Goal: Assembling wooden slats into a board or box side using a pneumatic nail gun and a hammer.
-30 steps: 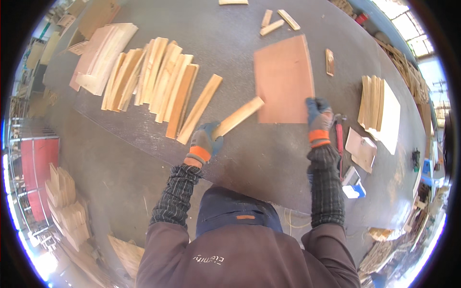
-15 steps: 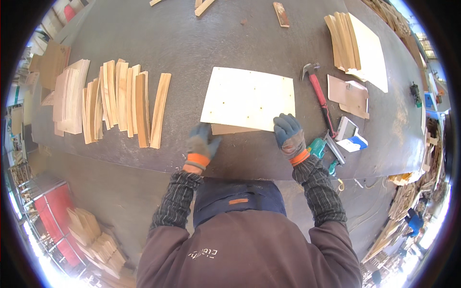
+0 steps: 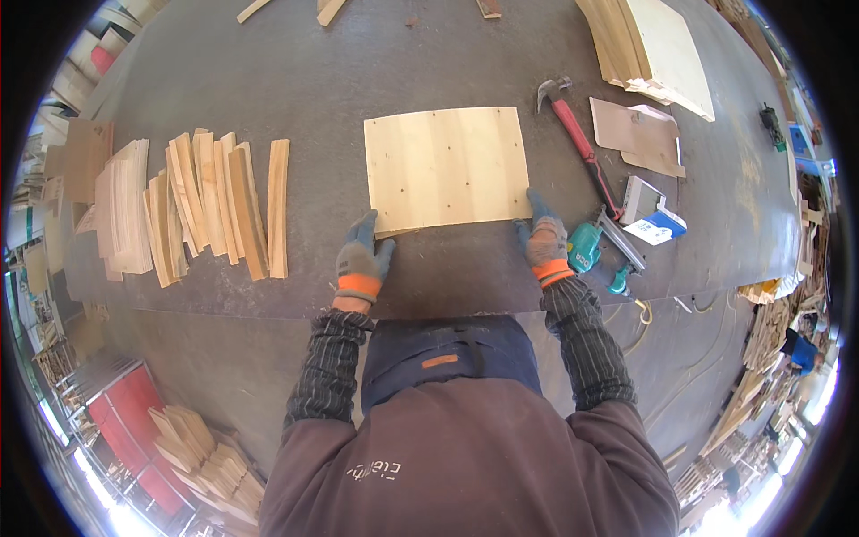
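Observation:
A pale, slightly curved plywood panel with several small dark spots lies in front of me. A sliver of another wooden piece shows under its near left edge. At the panel's near left corner is my left hand, in a blue-grey glove with an orange cuff, fingers along the side edge and thumb by the near edge. My right hand, gloved alike, holds the near right corner the same way. A green air tool, apparently a nail gun, lies right of that hand, close to the wrist.
Curved wooden strips lie in a row at the left, beside a stack of thin boards. To the right are a red-handled claw hammer, brown sheets and a blue-and-white box. More panels stand far right.
The panel has turned slightly and moved left, now more squarely over the piece beneath. My left hand has moved up to its near left corner. My head view has shifted.

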### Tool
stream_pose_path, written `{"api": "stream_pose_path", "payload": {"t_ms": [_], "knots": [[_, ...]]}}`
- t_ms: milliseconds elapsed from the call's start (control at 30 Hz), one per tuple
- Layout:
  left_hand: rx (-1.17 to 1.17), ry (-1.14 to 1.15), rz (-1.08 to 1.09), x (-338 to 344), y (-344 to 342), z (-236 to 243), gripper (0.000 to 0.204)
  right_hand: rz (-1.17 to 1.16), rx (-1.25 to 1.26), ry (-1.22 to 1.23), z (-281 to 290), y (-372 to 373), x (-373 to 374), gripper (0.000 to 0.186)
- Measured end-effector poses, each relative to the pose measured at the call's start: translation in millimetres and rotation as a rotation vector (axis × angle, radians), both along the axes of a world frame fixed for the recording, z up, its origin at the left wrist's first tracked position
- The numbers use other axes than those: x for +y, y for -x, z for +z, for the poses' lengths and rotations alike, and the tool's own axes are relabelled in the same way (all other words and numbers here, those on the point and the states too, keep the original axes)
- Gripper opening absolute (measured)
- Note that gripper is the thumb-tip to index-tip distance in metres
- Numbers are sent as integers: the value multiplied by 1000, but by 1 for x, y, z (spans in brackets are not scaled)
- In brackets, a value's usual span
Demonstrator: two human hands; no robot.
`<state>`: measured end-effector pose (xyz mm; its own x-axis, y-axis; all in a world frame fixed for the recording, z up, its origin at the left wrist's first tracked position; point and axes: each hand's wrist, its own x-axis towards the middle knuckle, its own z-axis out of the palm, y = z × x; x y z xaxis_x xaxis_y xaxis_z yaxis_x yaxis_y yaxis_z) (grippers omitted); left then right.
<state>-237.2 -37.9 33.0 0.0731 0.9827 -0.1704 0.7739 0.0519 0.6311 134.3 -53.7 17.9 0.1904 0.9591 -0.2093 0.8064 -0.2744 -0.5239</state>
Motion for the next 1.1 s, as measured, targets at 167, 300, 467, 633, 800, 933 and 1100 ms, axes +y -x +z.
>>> {"api": "stream_pose_path", "payload": {"t_ms": [167,300,467,633,800,933,1100], "knots": [[103,-66,55,-2,-6,-2,43,57,-84,131,5,-1,15,66],[95,-67,104,6,0,-6,39,186,-59,62,-2,-8,20,59],[161,-201,50,5,2,-9,32,270,-23,-14,-18,-17,17,51],[147,-267,39,2,5,-16,28,259,14,103,-11,-17,28,51],[200,-313,0,0,12,-25,26,-61,216,387,6,-3,30,65],[155,-367,-6,1,12,-24,24,107,58,84,1,-2,13,65],[150,-325,-9,-5,14,-28,24,159,32,59,-14,-5,9,63]]}}
